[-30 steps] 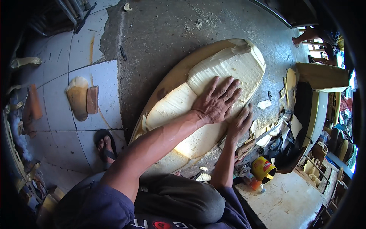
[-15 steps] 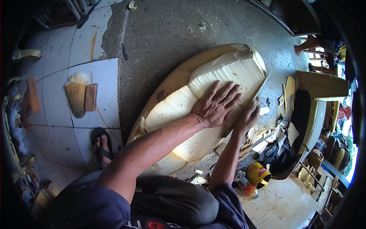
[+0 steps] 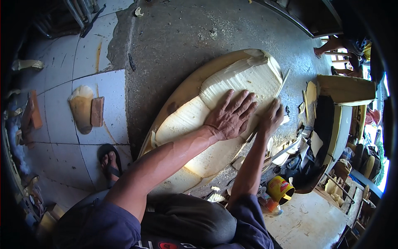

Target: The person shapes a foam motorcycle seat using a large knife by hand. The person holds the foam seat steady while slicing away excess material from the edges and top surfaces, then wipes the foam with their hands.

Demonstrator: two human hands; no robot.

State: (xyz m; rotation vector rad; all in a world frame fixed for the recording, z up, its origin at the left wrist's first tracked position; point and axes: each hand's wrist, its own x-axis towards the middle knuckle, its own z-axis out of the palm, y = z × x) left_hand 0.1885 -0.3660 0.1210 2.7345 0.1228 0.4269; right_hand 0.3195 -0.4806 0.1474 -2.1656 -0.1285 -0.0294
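A big foam block [image 3: 182,124], yellowish and rounded, lies on the floor before me. Its top has a pale, freshly cut face with ridged marks, and its far side keeps a brown skin. My left hand [image 3: 232,115] rests flat on that cut face, fingers spread. At the block's right edge my right hand [image 3: 271,117] is closed round a long thin blade [image 3: 283,83], whose narrow end points away from me past the fist. The grip inside the fist is hidden.
Foam scraps [image 3: 282,157] lie right of the block, by a yellow tub [image 3: 280,189]. A foam piece [image 3: 81,110] and a brick-coloured block [image 3: 97,111] sit on the left tiles. A padded seat part [image 3: 346,89] stands far right; another person's leg [image 3: 329,45] shows beyond.
My right hand has shifted slightly away from me and left along the block's edge, with the blade's tip higher in view. My left hand stays flat on the foam. The view has shifted slightly.
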